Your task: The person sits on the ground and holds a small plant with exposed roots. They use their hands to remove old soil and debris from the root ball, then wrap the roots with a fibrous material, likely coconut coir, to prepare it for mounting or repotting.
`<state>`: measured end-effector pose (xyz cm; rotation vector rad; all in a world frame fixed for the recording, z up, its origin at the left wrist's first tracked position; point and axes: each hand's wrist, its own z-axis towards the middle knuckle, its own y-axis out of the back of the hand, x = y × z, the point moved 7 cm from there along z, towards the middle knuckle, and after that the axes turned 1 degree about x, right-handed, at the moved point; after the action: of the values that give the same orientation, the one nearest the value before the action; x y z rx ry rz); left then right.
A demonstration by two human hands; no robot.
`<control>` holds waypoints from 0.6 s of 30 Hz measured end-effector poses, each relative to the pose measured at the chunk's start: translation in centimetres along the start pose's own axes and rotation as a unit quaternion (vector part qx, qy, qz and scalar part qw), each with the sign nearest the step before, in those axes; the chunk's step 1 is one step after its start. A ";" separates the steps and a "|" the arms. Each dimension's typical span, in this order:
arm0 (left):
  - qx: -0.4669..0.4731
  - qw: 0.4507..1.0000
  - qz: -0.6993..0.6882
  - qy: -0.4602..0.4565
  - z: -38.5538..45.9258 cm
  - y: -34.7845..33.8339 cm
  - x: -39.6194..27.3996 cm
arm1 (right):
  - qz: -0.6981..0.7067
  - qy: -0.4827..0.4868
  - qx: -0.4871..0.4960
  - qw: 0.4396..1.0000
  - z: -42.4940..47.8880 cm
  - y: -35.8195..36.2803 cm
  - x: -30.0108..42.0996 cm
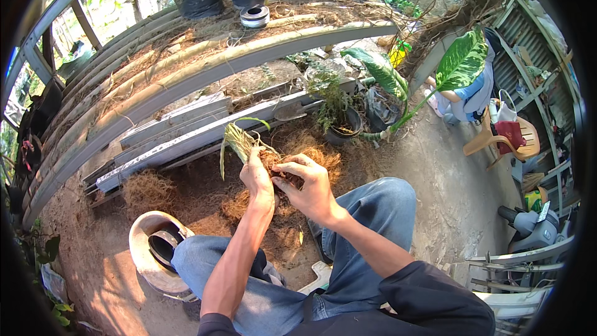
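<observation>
My left hand (258, 177) grips a plant with pale green, partly dried leaves (239, 142) around its base. Its leaves point up and away from me. At its lower end is a clump of brown roots (270, 158), between my two hands. My right hand (305, 186) pinches at these roots with thumb and fingers; the exact contact is partly hidden. On the ground just beyond and below my hands lie loose piles of brown fibre (324, 156), with another fibre clump (148, 189) farther left.
A large pot (144, 242) with a black pot (164, 247) inside stands by my left knee. Metal channels (186, 142) lie beyond the fibre, below a slatted bench (224, 60). A potted fern-like plant (333, 102) and leaning variegated plant (415, 107) stand right. Another person (466, 93) is farther off.
</observation>
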<state>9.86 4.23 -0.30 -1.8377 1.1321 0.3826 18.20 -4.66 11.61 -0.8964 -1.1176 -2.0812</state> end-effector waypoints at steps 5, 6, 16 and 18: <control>-0.039 0.998 -0.044 -0.017 -0.4 -0.4 -0.3 | 0.123 -0.118 -0.036 0.985 -0.2 0.8 -2.5; -0.035 0.999 -0.013 -0.028 -0.2 -0.3 -0.6 | 0.110 -0.100 -0.044 0.988 -0.1 1.1 -2.1; 0.021 0.998 -0.055 0.007 0.0 -0.8 0.1 | -0.033 0.005 -0.029 0.999 0.0 0.5 0.4; 0.003 0.999 -0.003 -0.041 -0.6 -0.8 -0.7 | -0.039 0.010 -0.034 0.999 -0.1 0.5 0.5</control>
<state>10.07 4.28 0.90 -1.8038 1.0711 0.4465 18.29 -5.06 12.16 -0.8757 -1.0922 -2.1982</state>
